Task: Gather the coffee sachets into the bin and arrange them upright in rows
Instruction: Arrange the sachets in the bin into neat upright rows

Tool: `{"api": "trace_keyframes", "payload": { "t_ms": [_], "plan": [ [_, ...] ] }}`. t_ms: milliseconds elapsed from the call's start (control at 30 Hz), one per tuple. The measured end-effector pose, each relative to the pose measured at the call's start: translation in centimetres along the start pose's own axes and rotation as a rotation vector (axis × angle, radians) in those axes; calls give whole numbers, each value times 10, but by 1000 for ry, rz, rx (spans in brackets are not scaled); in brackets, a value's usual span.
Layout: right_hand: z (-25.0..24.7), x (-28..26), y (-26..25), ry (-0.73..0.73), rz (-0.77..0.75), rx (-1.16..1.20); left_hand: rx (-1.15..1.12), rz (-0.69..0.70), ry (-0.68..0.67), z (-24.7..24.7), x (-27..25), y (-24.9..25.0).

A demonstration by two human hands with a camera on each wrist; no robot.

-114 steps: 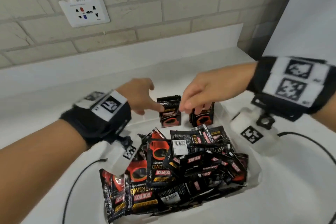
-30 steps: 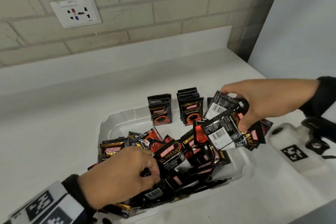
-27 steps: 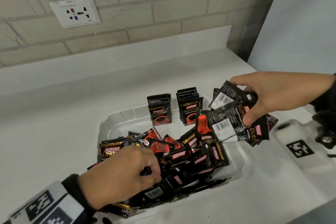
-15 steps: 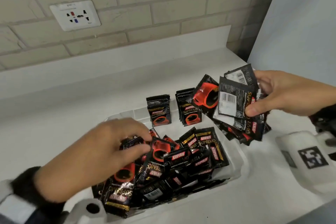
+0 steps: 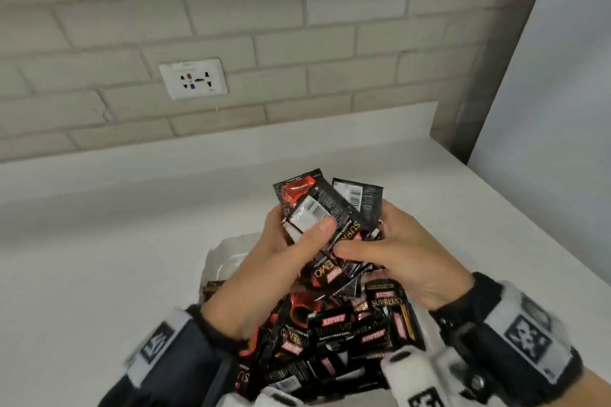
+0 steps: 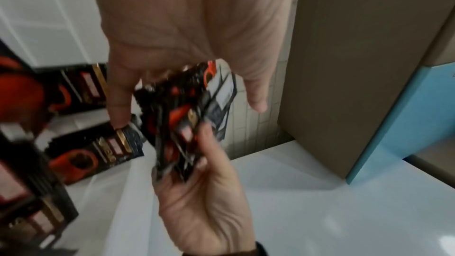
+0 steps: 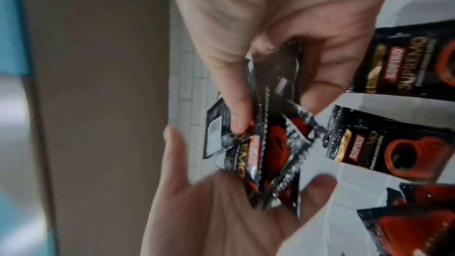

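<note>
Both hands hold one fanned bundle of black-and-red coffee sachets (image 5: 330, 208) above the white bin (image 5: 228, 248). My left hand (image 5: 297, 228) cups it from the left, thumb pressed on a barcode face. My right hand (image 5: 367, 235) grips it from the right, thumb across the lower sachets. In the left wrist view the bundle (image 6: 187, 120) sits between the left fingers (image 6: 118, 104) and the right hand (image 6: 204, 201). The right wrist view shows the bundle (image 7: 270, 143) pinched under the right thumb. Loose sachets (image 5: 347, 330) fill the bin. Two upright stacks (image 7: 393, 153) stand behind, hidden in the head view.
The bin sits on a white counter (image 5: 99, 274) against a brick wall with a socket plate (image 5: 193, 79). A grey panel (image 5: 545, 76) bounds the counter on the right. The wrist cameras' white housings (image 5: 406, 377) hang low over the bin's near side.
My right hand has carried the bundle from the bin's right side to the middle and higher. My left hand has left the loose pile and come up to take hold of the bundle.
</note>
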State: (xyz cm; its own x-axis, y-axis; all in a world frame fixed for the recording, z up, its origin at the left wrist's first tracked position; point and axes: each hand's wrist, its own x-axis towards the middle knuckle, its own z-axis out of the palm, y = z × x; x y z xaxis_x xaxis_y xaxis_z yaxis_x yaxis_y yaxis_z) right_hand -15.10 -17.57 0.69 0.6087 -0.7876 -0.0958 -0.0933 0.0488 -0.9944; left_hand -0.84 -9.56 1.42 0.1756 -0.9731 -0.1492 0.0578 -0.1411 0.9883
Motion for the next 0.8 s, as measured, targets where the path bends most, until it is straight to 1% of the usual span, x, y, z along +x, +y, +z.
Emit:
{"api": "trace_keyframes", "payload": {
  "t_ms": [67, 100, 133, 200, 300, 400, 467, 533, 633, 700, 800],
  "plan": [
    [12, -7, 0, 13, -98, -145, -9, 55, 55, 13, 6, -4],
    [15, -11, 0, -4, -119, -211, 2, 79, 72, 17, 7, -7],
    [16, -13, 0, -24, -123, -229, 15, 92, 77, 21, 7, -8],
    [13, -15, 5, -67, -88, -114, 23, 106, 96, 26, 5, -12],
    [6, -20, 9, -122, 11, 32, -31, 106, 168, 27, 3, -20],
    [0, -26, 10, -102, 11, 145, -92, 99, 236, 26, 3, -27],
    [-4, -28, 13, -43, 2, 133, -124, 113, 264, 26, 3, -30],
    [-3, -30, 18, 1, -31, 23, -119, 124, 269, 29, 3, -34],
    [1, -31, 30, 63, -150, -89, -141, 127, 238, 38, 5, -38],
    [0, -32, 34, 65, -163, -58, -144, 129, 209, 42, 6, -41],
    [-9, -34, 37, 8, -79, 65, -187, 93, 177, 42, 2, -46]
  ]
}}
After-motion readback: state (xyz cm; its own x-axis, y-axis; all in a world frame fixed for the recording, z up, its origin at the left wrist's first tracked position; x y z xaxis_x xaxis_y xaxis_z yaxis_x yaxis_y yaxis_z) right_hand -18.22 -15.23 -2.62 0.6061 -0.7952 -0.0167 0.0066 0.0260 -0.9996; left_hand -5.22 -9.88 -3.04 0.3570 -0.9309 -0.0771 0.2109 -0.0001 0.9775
